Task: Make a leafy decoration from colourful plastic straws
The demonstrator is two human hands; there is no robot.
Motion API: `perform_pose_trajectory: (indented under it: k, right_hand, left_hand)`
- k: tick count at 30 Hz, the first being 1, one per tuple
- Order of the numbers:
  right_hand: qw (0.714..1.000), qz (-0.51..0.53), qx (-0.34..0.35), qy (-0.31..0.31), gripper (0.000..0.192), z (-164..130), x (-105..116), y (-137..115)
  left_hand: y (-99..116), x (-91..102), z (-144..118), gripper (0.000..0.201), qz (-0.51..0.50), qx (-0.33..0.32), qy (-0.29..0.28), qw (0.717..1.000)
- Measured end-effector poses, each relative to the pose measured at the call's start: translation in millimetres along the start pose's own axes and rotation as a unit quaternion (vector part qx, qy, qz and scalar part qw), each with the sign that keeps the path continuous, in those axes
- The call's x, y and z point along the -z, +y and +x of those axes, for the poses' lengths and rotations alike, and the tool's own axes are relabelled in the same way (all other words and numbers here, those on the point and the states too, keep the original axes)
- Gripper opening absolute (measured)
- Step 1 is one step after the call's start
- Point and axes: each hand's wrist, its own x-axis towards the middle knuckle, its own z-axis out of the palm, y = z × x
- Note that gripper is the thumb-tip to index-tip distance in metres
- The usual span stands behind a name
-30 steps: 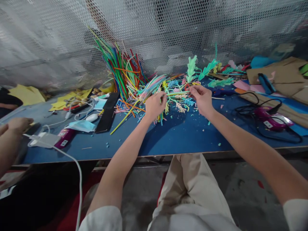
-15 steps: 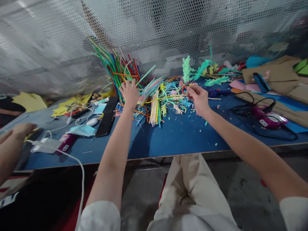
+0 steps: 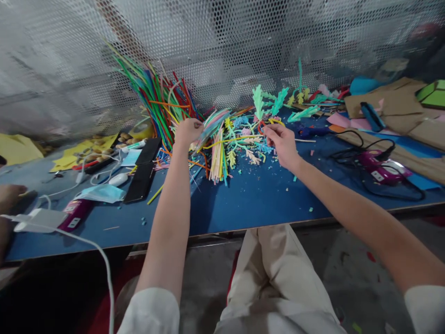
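Observation:
Closed in a pinch, my left hand [image 3: 187, 132] hovers at the left end of a bundle of pastel pipe cleaners [image 3: 217, 123]. Whatever is between its fingers is hidden. Beyond my left forearm a yellow-green pipe cleaner [image 3: 155, 195] slants out. My right hand [image 3: 281, 143] is pinched too, with a small red loop [image 3: 260, 126] at its fingertips; the held thing is too small to make out. A green leaf shape of pipe cleaner [image 3: 258, 103] stands just past these fingertips. Between my hands lie cut pipe cleaners [image 3: 218, 160] and pale yellow leafy sprigs [image 3: 231, 157].
Long coloured pipe cleaners [image 3: 156, 97] lean on the perforated metal screen [image 3: 243, 51]. At left are a black phone [image 3: 139, 181], a face mask [image 3: 104, 190], a white charger [image 3: 40, 220] and another person's hand [image 3: 12, 197]. A purple power strip [image 3: 378, 169] and brown paper [image 3: 396, 102] lie right.
My left hand has turned and closed from spread fingers to a pinch. The light green stem beside it no longer shows there. My right hand stays pinched by the red loop. The view shifted slightly.

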Motion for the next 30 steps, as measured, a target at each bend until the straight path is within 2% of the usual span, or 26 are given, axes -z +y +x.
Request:
perform_pose_trajectory:
  k: [3,6,8,11,16,22,30]
  right_hand:
    - [1.0,0.005,0.001,-0.009,0.037,-1.6,-1.3,-0.9]
    - [1.0,0.019,-0.008,-0.022,0.04,-3.3,-2.4,-2.5]
    - [0.999,0.02,-0.016,-0.024,0.041,-4.2,-3.0,-3.4]
    - [0.999,0.017,-0.023,-0.025,0.042,-5.1,-3.8,-3.8]
    - [0.999,0.012,-0.027,-0.036,0.043,-7.0,-5.3,-2.5]
    - [0.998,0.016,-0.031,-0.046,0.041,-7.9,-5.1,-0.2]
    - [0.998,0.031,-0.032,-0.052,0.037,-7.8,-4.3,-2.4]
  left_hand:
    - [-18.5,3.5,8.5,0.033,-0.033,-0.017,-0.077,0.996]
    - [-34.1,7.0,13.9,0.036,-0.085,-0.004,-0.097,0.992]
    - [-37.9,7.0,14.8,0.034,-0.067,-0.014,-0.101,0.993]
    - [-31.4,2.3,12.1,0.029,0.001,-0.025,-0.094,0.995]
    - [-6.7,-10.7,4.5,0.04,0.061,0.003,0.009,0.998]
    - [10.7,-21.6,0.8,0.033,0.092,-0.004,-0.002,0.996]
    - [14.5,-20.3,-1.7,0.032,0.065,0.037,-0.002,0.997]
